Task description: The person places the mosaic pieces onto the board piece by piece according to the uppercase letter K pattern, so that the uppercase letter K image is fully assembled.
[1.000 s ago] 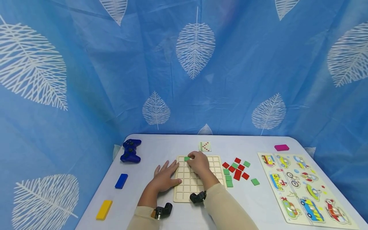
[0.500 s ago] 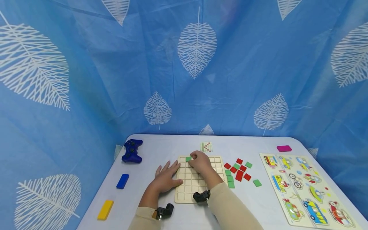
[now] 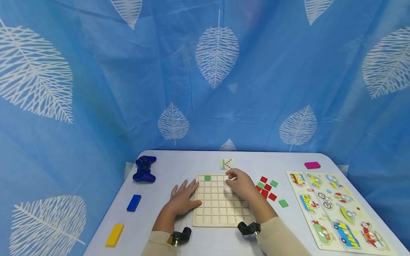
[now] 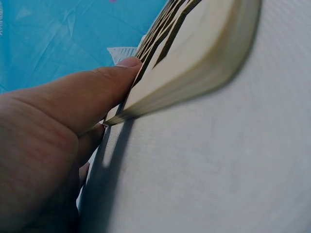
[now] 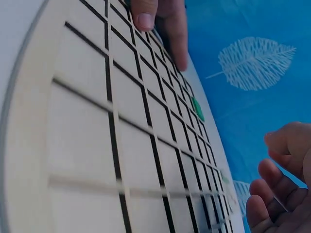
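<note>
A wooden grid board [image 3: 211, 202] lies flat, with one green square tile [image 3: 207, 177] in its far row, left of the middle. My left hand [image 3: 182, 200] rests along the board's left edge, fingers spread. In the left wrist view its thumb [image 4: 104, 90] lies over the board's rim. Over the far right corner of the board is my right hand [image 3: 241, 184], its fingers loosely bent. The right wrist view shows nothing between the fingers of this right hand [image 5: 286, 187]. Right of the board lie loose red tiles [image 3: 272, 196] and green tiles [image 3: 283, 203], some hidden by the right forearm.
A small pattern card [image 3: 227, 164] lies beyond the board. On the left are a blue game controller [image 3: 144, 170], a blue block [image 3: 133, 203] and a yellow block [image 3: 114, 235]. A picture puzzle board [image 3: 334, 215] and a magenta block [image 3: 312, 165] occupy the right side.
My right hand has left the green tile and moved right across the board's far row, its fingers loosening. The green tile stays in its cell. The left hand has not moved.
</note>
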The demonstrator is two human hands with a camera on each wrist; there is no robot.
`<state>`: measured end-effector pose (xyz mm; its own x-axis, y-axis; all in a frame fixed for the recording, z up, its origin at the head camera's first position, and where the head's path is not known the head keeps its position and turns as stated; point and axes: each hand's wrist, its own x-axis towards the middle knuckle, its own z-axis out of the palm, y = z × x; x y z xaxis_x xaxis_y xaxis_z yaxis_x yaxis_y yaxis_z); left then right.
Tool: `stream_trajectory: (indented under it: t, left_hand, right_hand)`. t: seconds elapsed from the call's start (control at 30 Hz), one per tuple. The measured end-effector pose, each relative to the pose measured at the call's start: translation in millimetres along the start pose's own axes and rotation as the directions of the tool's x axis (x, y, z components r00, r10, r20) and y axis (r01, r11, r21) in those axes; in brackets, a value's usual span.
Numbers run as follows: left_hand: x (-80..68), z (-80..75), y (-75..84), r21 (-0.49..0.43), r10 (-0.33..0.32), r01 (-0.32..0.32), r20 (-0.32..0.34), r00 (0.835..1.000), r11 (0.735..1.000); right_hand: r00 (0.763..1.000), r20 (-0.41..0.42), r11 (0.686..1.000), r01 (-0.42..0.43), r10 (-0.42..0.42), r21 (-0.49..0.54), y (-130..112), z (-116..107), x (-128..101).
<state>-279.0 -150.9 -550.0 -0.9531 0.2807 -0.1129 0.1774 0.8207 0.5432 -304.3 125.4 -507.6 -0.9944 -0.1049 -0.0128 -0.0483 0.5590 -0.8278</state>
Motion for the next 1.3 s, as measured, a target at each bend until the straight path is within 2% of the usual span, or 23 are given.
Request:
stream_trajectory:
  t: [0.17,0.4,0.57,0.83,1.07,1.3]
  left_hand:
    - [-1.8,-0.1,2.1,-0.007,-0.012,0.012,0.007,1.000,1.000]
    - [-1.2,0.2,1.4,0.007,-0.011,0.011,-0.004,1.000,1.000]
    - [0.9,0.0,1.4,0.011,-0.007,0.007,-0.007,1.000,1.000]
    - [0.0,-1.0,1.1,0.013,-0.002,0.002,-0.011,1.000,1.000]
    - [-3.0,-2.2,-0.8,-0.011,0.012,-0.012,-0.018,1.000,1.000]
    - [-0.2,0.5,-1.8,-0.002,0.021,-0.021,-0.017,1.000,1.000]
  right_hand:
    - [0.997,-0.055,0.996,-0.060,0.057,-0.063,11.6,-19.3,-17.7]
    - [0.990,-0.090,0.982,-0.122,0.110,-0.142,34.4,-46.6,-36.5]
    - [0.982,-0.116,0.974,-0.168,0.151,-0.153,53.8,-58.8,-48.3]
    - [0.991,-0.079,0.977,-0.120,0.107,-0.178,72.8,-56.7,-56.6]
    - [0.992,-0.090,0.977,-0.108,0.093,-0.185,73.4,-51.5,-49.9]
    - [0.996,-0.048,0.973,-0.090,0.082,-0.211,75.7,-55.1,-50.1]
